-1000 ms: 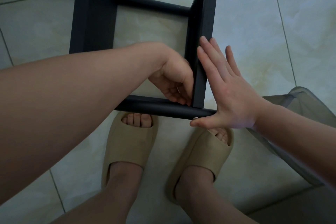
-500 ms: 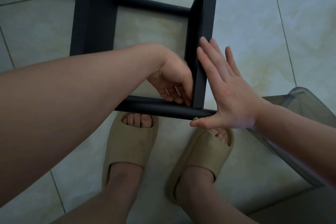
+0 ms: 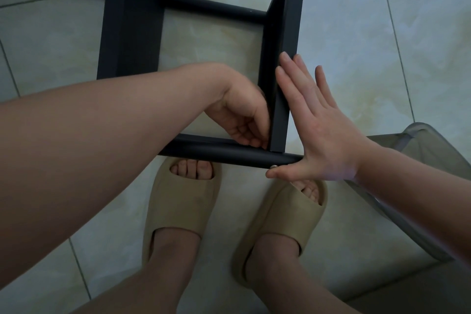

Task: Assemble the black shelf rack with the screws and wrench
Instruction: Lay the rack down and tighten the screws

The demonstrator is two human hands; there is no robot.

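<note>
Only the left hand [image 3: 239,115] has shifted slightly, its curled fingers tucked into the inner corner of the black shelf rack [image 3: 132,20]; what they hold is hidden. The right hand [image 3: 321,135] presses flat against the upright bar [image 3: 283,99], thumb beside a silver screw [image 3: 274,166]. The matte rack fills the upper centre, on pale tiles [image 3: 356,33].

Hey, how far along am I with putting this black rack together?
Looks done: the far crossbar meets the right panel. In hand: the near corner, where your right hand presses flat on that panel, thumb by a silver screw under the near tube; your left hand curls fingers inside the joint, contents hidden. Probably left: tightening that screw; no wrench shows.
</note>
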